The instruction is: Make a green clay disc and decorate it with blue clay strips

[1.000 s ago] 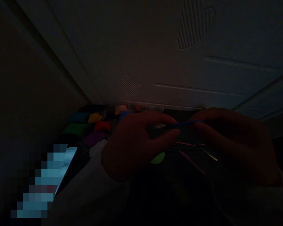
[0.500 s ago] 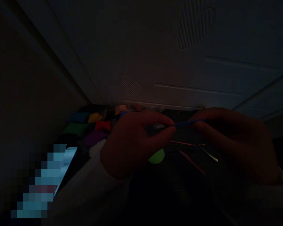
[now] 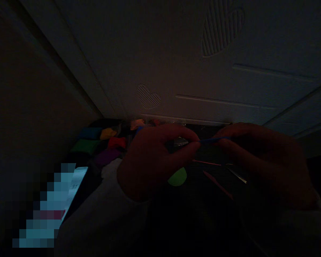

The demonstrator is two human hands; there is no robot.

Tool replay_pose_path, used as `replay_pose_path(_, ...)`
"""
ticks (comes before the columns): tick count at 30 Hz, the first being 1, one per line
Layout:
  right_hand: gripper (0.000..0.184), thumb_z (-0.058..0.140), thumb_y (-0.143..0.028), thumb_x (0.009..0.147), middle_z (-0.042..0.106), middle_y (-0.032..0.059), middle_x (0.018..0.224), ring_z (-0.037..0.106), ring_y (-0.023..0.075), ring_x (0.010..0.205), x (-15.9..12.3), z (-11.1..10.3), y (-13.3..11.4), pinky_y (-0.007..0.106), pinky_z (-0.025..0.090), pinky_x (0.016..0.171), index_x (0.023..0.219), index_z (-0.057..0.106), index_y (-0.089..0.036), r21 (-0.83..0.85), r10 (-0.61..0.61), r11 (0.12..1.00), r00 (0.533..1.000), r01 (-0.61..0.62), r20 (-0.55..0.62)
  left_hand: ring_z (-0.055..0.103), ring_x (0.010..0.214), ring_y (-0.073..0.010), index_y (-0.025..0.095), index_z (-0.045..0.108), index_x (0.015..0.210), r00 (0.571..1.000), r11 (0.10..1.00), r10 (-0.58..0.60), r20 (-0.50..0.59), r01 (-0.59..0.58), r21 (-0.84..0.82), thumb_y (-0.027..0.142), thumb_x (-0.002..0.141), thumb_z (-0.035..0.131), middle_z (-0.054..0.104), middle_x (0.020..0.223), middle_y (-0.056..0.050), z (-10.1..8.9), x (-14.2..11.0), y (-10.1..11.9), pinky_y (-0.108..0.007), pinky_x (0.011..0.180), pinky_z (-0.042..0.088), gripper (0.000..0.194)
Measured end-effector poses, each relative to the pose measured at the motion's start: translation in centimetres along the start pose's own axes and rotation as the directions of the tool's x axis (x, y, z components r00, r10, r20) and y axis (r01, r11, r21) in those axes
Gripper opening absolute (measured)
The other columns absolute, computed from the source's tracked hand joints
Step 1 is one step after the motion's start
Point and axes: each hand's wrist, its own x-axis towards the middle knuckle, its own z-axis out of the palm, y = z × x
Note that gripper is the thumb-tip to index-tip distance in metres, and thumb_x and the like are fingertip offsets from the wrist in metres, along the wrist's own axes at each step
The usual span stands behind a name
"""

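A thin blue strip (image 3: pixel 209 140), perhaps of clay, is stretched level between my two hands above the dark surface. My left hand (image 3: pixel 160 157) pinches its left end between thumb and forefinger. At its other end, my right hand (image 3: pixel 267 160) is closed in a similar pinch, with the lower fingers lost in shadow. Below the left hand lies a flat, rounded green piece (image 3: pixel 178 177), partly covered by that hand. Under the strip are a thin pink tool (image 3: pixel 207 162), a wider pink knife-like tool (image 3: pixel 218 185) and a slim shiny metal tool (image 3: pixel 237 175).
At the back left lie several coloured packs, among them a green one (image 3: pixel 85 146), a red one (image 3: pixel 117 142) and a purple one (image 3: pixel 107 157). A lit screen (image 3: pixel 76 187) glows at the lower left. A pale panel with raised hearts (image 3: pixel 149 96) rises behind; the scene is very dim.
My left hand has shifted very slightly to the right, and the blue strip looks a little thinner. Both pinches hold as before; the things on the surface stay put.
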Motion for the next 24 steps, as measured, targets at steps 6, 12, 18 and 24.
replay_pose_path(6, 0.01, 0.063, -0.028, 0.07, 0.066, -0.0032, 0.078, 0.061, 0.0135, 0.067, -0.11, -0.16, 0.42, 0.025, 0.048, 0.061, 0.08, 0.064, -0.027, -0.027, -0.01, 1.0, 0.999, 0.009, -0.042, 0.06, 0.069, -0.0144, 0.024, 0.064, 0.086, 1.0, 0.999, 0.006, 0.011, -0.007, 0.034, 0.033, 0.069, 0.06, 0.067, 0.08, 0.002, 0.01, 0.1, -0.28, -0.025, 0.064, 0.047, 0.019)
replay_pose_path(12, 0.011, 0.064, -0.027, 0.07, 0.066, -0.0043, 0.078, 0.061, 0.0122, 0.067, -0.17, -0.19, 0.62, 0.024, 0.048, 0.062, 0.08, 0.065, -0.027, -0.031, 0.006, 1.0, 0.999, -0.007, -0.053, 0.06, 0.065, -0.0123, 0.024, 0.065, 0.079, 0.999, 0.998, 0.007, 0.032, -0.01, 0.069, 0.029, 0.072, 0.057, 0.067, 0.076, 0.004, 0.04, 0.26, -0.43, -0.022, 0.058, 0.045, 0.013)
replay_pose_path(18, 0.012, 0.063, -0.027, 0.07, 0.066, -0.0048, 0.08, 0.062, 0.0119, 0.069, -0.12, -0.2, 0.72, 0.022, 0.049, 0.061, 0.082, 0.064, -0.028, 0.009, 0.012, 1.0, 0.999, -0.012, -0.031, 0.06, 0.064, -0.013, 0.024, 0.066, 0.08, 0.999, 0.996, -0.001, 0.032, -0.002, 0.09, 0.031, 0.073, 0.057, 0.068, 0.076, 0.003, -0.09, 0.17, -0.5, -0.023, 0.059, 0.045, 0.014)
replay_pose_path(24, 0.012, 0.064, -0.026, 0.069, 0.067, -0.0048, 0.079, 0.062, 0.0116, 0.068, -0.07, -0.2, 0.83, 0.021, 0.049, 0.062, 0.081, 0.065, -0.028, 0.039, 0.02, 0.999, 1.0, -0.02, 0.0, 0.06, 0.07, -0.014, 0.023, 0.065, 0.084, 1.0, 1.0, 0.001, 0.031, -0.002, 0.031, 0.027, 0.07, 0.06, 0.067, 0.079, 0.002, -0.01, 0.17, -0.33, -0.024, 0.066, 0.046, 0.015)
